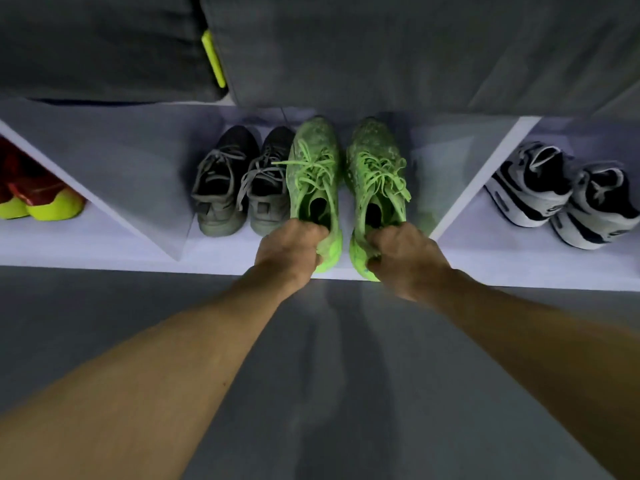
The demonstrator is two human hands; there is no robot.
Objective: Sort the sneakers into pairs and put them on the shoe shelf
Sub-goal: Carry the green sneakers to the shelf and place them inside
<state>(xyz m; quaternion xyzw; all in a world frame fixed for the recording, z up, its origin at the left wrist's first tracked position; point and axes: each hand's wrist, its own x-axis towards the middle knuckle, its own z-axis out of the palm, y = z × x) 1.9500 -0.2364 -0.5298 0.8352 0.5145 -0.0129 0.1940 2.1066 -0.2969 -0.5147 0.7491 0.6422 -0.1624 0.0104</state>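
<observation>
Two bright green sneakers stand side by side, toes inward, in the middle compartment of the white shoe shelf (104,251). My left hand (289,249) grips the heel of the left green sneaker (313,168). My right hand (405,258) grips the heel of the right green sneaker (374,168). A pair of grey sneakers (239,181) sits just left of them in the same compartment. Red and yellow sneakers (38,199) fill the left compartment. A black and white pair (561,195) stands in the right compartment.
Grey cushions (381,46) lie on top of the shelf, with a yellow-green strip (213,58) between two of them. White dividers (478,174) separate the compartments. Grey floor (329,375) stretches in front of the shelf under my arms.
</observation>
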